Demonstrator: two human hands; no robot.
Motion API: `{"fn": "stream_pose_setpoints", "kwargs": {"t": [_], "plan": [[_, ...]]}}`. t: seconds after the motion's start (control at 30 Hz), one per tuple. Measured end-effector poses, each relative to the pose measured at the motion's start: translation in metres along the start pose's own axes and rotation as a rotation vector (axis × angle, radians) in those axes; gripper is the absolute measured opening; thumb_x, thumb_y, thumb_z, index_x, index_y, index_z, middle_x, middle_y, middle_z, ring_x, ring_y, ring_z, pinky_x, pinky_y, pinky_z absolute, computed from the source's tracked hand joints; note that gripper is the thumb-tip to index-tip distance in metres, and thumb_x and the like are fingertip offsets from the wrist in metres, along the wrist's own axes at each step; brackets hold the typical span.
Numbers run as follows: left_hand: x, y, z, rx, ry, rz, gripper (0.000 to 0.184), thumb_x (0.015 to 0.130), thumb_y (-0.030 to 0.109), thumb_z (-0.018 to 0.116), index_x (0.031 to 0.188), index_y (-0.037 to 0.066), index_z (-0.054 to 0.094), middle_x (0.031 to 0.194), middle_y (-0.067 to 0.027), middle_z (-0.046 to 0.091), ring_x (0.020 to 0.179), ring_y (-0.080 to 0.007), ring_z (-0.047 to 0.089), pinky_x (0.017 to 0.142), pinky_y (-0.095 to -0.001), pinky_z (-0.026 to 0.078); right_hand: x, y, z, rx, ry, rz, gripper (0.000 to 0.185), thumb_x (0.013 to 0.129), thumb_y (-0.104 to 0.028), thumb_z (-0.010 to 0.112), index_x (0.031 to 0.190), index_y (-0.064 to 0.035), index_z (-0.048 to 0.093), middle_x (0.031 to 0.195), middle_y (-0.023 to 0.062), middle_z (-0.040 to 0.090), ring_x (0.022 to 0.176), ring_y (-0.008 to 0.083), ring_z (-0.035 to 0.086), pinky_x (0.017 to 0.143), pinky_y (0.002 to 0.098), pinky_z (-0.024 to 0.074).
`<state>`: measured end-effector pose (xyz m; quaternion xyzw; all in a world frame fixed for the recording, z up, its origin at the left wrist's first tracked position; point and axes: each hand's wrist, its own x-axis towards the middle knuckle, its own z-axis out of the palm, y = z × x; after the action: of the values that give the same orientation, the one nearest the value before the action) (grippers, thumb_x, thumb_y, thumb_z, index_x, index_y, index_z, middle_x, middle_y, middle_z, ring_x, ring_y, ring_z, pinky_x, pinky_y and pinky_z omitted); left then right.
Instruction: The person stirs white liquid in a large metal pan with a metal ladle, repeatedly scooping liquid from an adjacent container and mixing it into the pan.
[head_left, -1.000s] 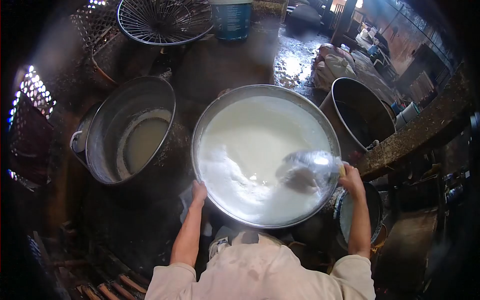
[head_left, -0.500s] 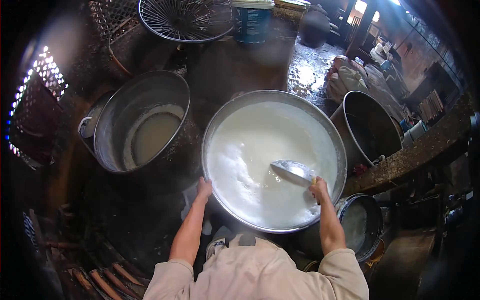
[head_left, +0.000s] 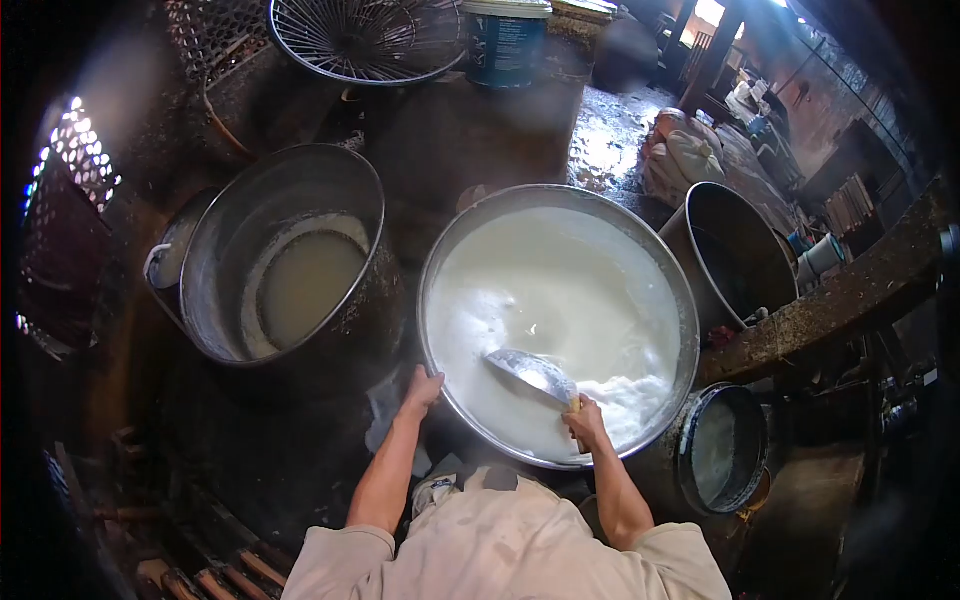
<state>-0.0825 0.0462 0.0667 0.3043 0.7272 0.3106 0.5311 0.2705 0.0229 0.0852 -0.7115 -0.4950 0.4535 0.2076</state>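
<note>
A wide round metal vat point(head_left: 560, 196) in front of me holds milky white liquid point(head_left: 580, 290), with white foam at its left and lower right. My right hand point(head_left: 587, 420) is closed around the short wooden handle of a metal scoop point(head_left: 535, 372). The scoop's broad blade points up and left and lies at the liquid's surface; its lower edge is hard to make out. At the vat's lower left, my left hand point(head_left: 424, 386) grips the rim, fingers closed over it.
A deep metal pot point(head_left: 205, 290) with cloudy liquid stands left. To the right are a tilted dark metal pot point(head_left: 735, 250), a smaller bucket point(head_left: 712, 450) of pale liquid and a wooden beam point(head_left: 800, 325). A wire basket point(head_left: 360, 40) and blue tub point(head_left: 505, 50) sit at the back.
My right hand has drawn the scoop left and toward me through the liquid. Foam now shows at the lower right, and the left-hand foam has shrunk. My left hand stays on the rim.
</note>
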Motion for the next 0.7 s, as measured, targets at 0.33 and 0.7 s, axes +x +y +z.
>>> {"fn": "stream_pose_setpoints", "kwargs": {"t": [0.33, 0.7], "plan": [[0.015, -0.019, 0.002, 0.037, -0.014, 0.049, 0.041, 0.08, 0.019, 0.061, 0.108, -0.007, 0.044, 0.104, -0.0258, 0.055, 0.1, -0.035, 0.055, 0.083, -0.0397, 0.042, -0.03, -0.094, 0.003, 0.118, -0.173, -0.011, 0.039, 0.064, -0.002, 0.062, 0.101, 0.0001, 0.054, 0.063, 0.006, 0.055, 0.047, 0.0137, 0.052, 0.038, 0.0288, 0.0444], [-0.012, 0.009, -0.003, 0.132, 0.039, 0.099, 0.052, 0.082, 0.022, 0.06, 0.121, -0.008, 0.04, 0.12, -0.0275, 0.049, 0.116, -0.038, 0.045, 0.095, -0.0396, 0.036, 0.093, -0.235, 0.024, -0.363, 0.183, -0.39, 0.045, 0.064, -0.005, 0.061, 0.108, -0.0011, 0.053, 0.076, 0.0187, 0.063, 0.06, 0.0312, 0.063, 0.051, 0.0388, 0.0525]]}}
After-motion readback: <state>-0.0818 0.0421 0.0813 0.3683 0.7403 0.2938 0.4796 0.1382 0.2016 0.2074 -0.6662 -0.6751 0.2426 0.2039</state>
